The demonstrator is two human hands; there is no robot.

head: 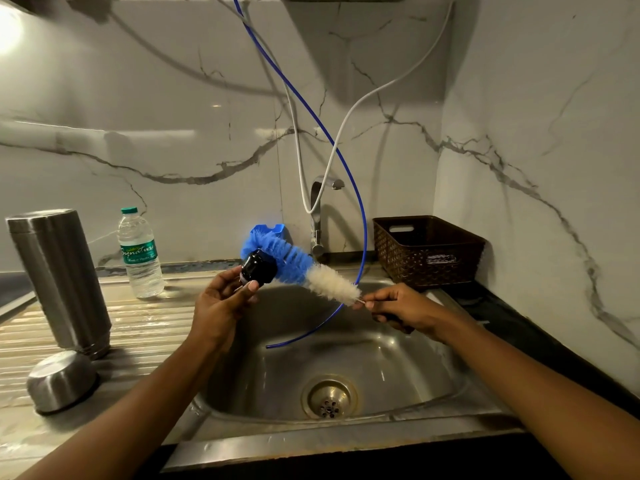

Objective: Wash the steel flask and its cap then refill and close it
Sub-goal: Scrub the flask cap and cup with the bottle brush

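Observation:
The steel flask (60, 282) stands upside down on the ribbed draining board at the left. Over the sink, my left hand (221, 303) holds the flask's black cap (259, 268) between thumb and fingers. A blue and white bottle brush (301, 266) lies against the cap, its blue bristles touching the cap's far side. My right hand (398, 306) grips the brush by its handle, just right of the white bristles.
A steel sink (346, 358) with a drain lies below the hands. A tap (320, 216) stands behind it, with blue and white tubes hanging down. An upturned steel bowl (60, 381), a plastic water bottle (140, 252) and a brown basket (427, 251) sit around it.

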